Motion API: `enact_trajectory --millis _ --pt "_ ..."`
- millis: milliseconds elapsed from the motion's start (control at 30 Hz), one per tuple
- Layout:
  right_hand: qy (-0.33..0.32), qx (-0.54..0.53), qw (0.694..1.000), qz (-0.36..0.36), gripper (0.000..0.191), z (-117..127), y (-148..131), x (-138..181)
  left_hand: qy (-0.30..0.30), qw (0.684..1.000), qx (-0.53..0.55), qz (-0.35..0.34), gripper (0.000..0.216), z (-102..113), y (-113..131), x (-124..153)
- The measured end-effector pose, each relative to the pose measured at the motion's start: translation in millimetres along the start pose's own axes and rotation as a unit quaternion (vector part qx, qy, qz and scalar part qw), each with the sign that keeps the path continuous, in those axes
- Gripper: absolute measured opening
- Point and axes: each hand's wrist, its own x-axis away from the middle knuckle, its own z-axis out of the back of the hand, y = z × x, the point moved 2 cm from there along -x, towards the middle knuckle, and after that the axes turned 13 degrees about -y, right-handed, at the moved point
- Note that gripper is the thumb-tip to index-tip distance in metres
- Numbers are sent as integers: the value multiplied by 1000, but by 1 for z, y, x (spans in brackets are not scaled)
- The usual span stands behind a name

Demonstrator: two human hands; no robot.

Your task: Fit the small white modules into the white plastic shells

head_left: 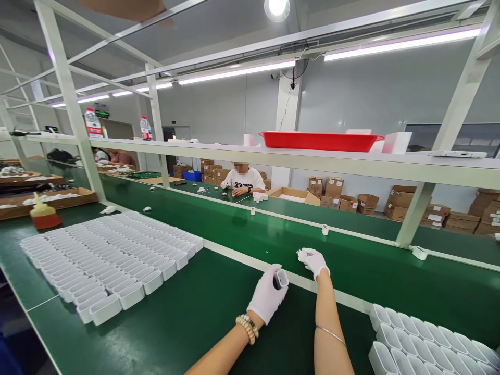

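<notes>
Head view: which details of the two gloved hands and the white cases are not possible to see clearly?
- Left hand: glove hides most of the white case; inside unclear.
- Right hand: small item in fingertips too small to identify.
- Cases at lower right: cut off by the frame edge.

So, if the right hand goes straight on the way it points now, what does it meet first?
The right hand points up-left over the green belt. Probably nothing near; the small white part further along lies roughly that way, but depth is unclear.

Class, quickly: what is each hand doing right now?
Left hand: closed around a small white case.
Right hand: loosely curled over the conveyor belt; whether its grip holds anything cannot be told.
</notes>
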Motion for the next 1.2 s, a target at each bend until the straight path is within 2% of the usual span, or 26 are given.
enact_trajectory --millis 233,500,833,1200 --pt "-145 -19 988 53 28 -17 -32 18 81 996 21 -24 28 31 -17 -14" --pt "-257 31 965 44 27 -42 -53 26 108 993 33 -35 34 31 -21 -17" --pt "-303 86 945 92 28 -38 -74 51 126 991 23 -34 39 27 -36 -20" --pt "-283 170 917 222 24 -43 -121 86 184 977 -14 -105 31 36 -14 -12"
